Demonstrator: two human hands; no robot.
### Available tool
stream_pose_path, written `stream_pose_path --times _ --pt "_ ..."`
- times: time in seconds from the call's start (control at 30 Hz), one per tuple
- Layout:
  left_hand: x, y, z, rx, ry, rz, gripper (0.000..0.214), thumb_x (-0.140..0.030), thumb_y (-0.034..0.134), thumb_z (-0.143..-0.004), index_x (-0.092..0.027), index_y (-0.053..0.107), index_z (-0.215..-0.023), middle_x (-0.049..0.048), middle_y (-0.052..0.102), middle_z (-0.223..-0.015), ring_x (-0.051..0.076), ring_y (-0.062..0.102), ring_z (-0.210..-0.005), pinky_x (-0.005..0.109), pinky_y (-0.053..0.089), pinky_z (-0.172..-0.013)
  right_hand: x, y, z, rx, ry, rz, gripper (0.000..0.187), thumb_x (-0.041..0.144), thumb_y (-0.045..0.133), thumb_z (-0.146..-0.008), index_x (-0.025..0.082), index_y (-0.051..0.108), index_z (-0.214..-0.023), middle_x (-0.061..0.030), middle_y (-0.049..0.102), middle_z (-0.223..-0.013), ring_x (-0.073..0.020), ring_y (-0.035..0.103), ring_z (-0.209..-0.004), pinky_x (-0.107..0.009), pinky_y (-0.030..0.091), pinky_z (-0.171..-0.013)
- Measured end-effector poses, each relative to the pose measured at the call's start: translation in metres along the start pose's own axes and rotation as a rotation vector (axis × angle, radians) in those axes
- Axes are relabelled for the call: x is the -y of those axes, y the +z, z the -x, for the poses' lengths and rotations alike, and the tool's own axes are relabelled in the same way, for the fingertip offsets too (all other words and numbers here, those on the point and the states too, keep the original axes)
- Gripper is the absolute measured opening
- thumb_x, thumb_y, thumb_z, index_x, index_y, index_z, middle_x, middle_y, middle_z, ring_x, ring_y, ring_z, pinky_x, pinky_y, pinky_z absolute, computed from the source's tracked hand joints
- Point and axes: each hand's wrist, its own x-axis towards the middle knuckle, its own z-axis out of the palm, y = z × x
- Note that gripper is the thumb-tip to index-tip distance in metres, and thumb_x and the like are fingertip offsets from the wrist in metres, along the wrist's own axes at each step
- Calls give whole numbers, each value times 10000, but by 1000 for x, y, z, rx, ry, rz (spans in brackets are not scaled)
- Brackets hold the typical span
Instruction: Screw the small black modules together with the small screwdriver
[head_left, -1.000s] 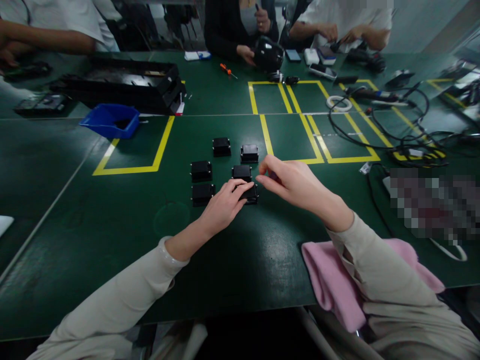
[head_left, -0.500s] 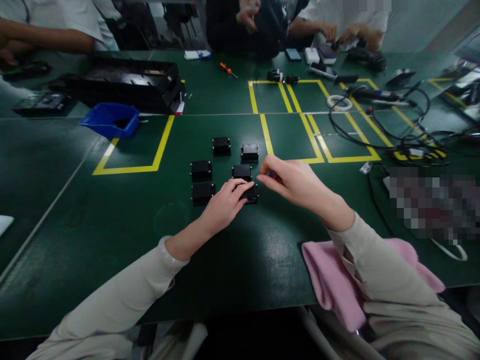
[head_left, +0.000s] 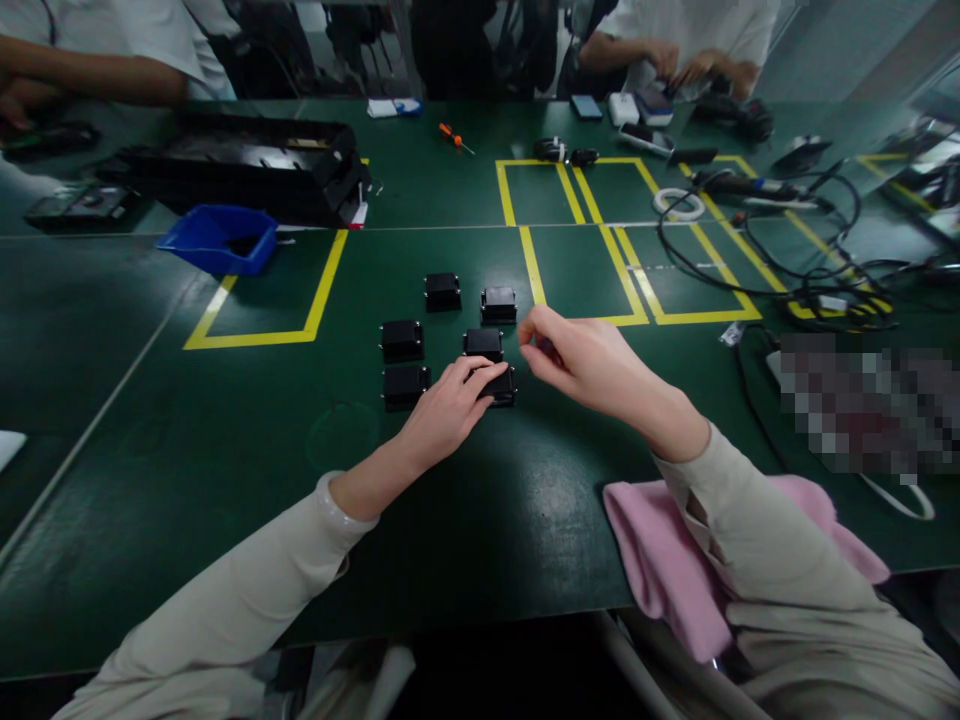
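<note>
Several small black box-shaped parts with shiny metal pins at their sides sit in two columns on the green table. My left hand lies over the nearest black box of the right column, fingers on its top and thumb at its near side. The hand covers much of that box. Just behind it is another black box. My right hand hovers right of these two, thumb and fingers curled into a pinch; whatever is between them is hidden. To the left sit two more black boxes, untouched.
A blue bin stands at left before a long black tray. An orange screwdriver lies farther back. Black cables sprawl at right. A pink cloth lies under my right forearm. People sit across the table.
My right hand's fingertips have shifted slightly right, away from the boxes, and curled tighter. My left hand stays on the same box. Across the table, a person's hand has gone out of view.
</note>
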Motion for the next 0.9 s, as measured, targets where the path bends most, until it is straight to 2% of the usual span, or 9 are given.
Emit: stream_pose_path --times 0.2,0.4,0.57,0.73,0.9 --pt "1 1 0 -2 3 4 464 -170 534 -1053 -229 500 -1513 139 564 -1435 321 587 -1323 541 542 -1122 0 0 0 13 -3 17 189 338 481 -1063 191 600 -1065 -38 678 -796 -179 573 -665 -282 302 -630" --pt "1 1 0 -4 6 10 468 -170 534 -1054 -228 504 -1518 141 567 -1432 321 590 -1323 545 534 -1131 0 -1 0 5 -12 22 179 266 466 -1035 178 604 -1108 -35 670 -792 -176 563 -659 -284 296 -629" --pt "1 1 0 -2 0 13 468 -170 534 -1054 -228 505 -1518 142 568 -1430 323 587 -1329 549 543 -1124 1 -1 -1 27 5 27 205 326 462 -1063 182 608 -1073 -31 653 -774 -172 541 -645 -284 290 -628" --pt "2 1 0 -3 5 5 464 -168 532 -1057 -201 503 -1519 156 568 -1434 333 588 -1320 561 554 -1105 1 -1 -1 17 4 31 177 268 461 -1038 184 606 -1096 -26 647 -762 -170 538 -638 -281 289 -627" --pt "2 2 0 -7 8 -1 456 -166 533 -1058 -214 502 -1511 143 569 -1434 324 588 -1325 546 552 -1110 0 0 0 14 -6 21 180 312 471 -1054 188 600 -1069 -28 648 -771 -172 547 -651 -278 296 -627"
